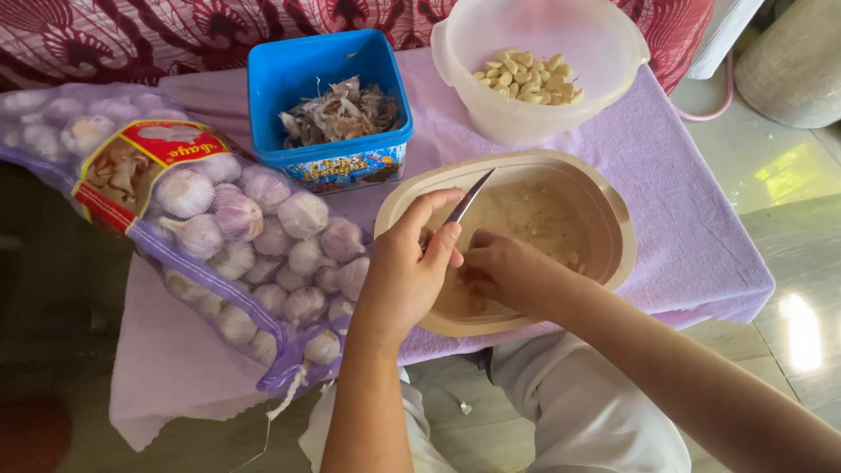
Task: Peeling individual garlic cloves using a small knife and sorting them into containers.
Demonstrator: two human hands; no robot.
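Note:
My left hand (407, 267) grips a small knife (469, 197) whose blade points up and away over a beige tray (613, 210). My right hand (508, 271) meets it above the tray's near side, fingers pinched on a small garlic clove (455, 278) that is mostly hidden between the hands. The tray holds a thin layer of pale garlic scraps. A mesh bag of whole garlic bulbs (245, 236) lies just left of my left hand.
At the back, a blue tub (328, 166) holds dry garlic skins and a translucent white bowl (534, 123) holds peeled cloves. Everything rests on a lilac cloth (692, 236) over a small table. Tiled floor lies to the right, patterned red fabric behind.

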